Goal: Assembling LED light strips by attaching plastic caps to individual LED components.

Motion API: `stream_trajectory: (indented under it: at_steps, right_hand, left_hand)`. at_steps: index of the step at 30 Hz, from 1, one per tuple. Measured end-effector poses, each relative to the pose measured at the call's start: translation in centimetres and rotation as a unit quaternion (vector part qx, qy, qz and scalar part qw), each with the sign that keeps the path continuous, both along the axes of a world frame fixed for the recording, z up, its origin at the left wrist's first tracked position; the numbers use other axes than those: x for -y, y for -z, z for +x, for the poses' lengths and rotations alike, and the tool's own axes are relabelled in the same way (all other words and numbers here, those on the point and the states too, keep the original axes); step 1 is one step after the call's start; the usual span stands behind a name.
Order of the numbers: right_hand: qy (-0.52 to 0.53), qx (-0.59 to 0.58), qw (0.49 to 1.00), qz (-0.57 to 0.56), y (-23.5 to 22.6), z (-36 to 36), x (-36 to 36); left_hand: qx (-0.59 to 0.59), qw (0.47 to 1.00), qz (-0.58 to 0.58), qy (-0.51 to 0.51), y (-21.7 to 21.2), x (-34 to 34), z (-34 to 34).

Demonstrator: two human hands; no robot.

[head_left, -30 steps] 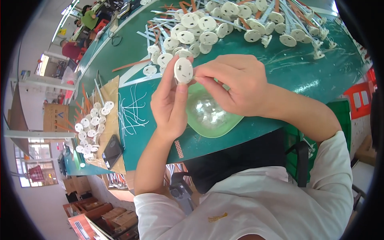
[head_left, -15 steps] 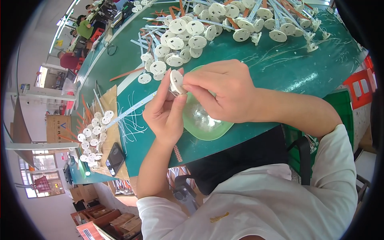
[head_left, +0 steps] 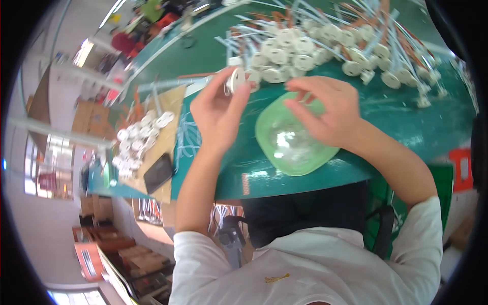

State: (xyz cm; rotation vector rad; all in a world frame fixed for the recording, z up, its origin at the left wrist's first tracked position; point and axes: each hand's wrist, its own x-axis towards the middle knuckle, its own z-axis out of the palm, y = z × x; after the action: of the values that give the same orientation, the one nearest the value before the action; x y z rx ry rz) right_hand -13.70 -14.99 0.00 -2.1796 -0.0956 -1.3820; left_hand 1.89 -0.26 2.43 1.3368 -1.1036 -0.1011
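Observation:
My left hand (head_left: 216,114) is raised above the table, its thumb and fingers closed on a round white disc (head_left: 237,80) with small slots. A pale strip (head_left: 175,83) runs leftward from behind that hand and seems to belong to the disc. To the right, my right hand (head_left: 330,112) hovers over the green bowl (head_left: 290,161). Its thumb and fingers are apart, with nothing visible between them, though motion blurs it a little. Inside the bowl lie small shiny bits too fine to make out.
A large heap of white discs with strips (head_left: 287,48) spreads along the far side. Another cluster of discs (head_left: 134,140) sits at left on brown paper (head_left: 163,190), near a dark phone (head_left: 159,173). Thin white wires (head_left: 188,142) lie beside the paper.
My right hand has come away from the disc and moved right, its fingers parting. The left hand still holds the disc, now farther from the bowl. The whole view has shifted.

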Motion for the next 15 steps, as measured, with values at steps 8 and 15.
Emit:
stream_trajectory:
  at_steps: [8,15]
  right_hand:
    - [-0.009,-0.098,0.995,-0.027,0.5,0.0,0.4]
    - [-0.005,-0.091,0.994,-0.057,0.3,-0.2,0.8]
  left_hand:
    - [0.225,0.89,0.354,-0.178,-6.4,-9.0,17.1]
    - [0.415,0.673,0.585,-0.182,-5.1,-14.3,21.7]
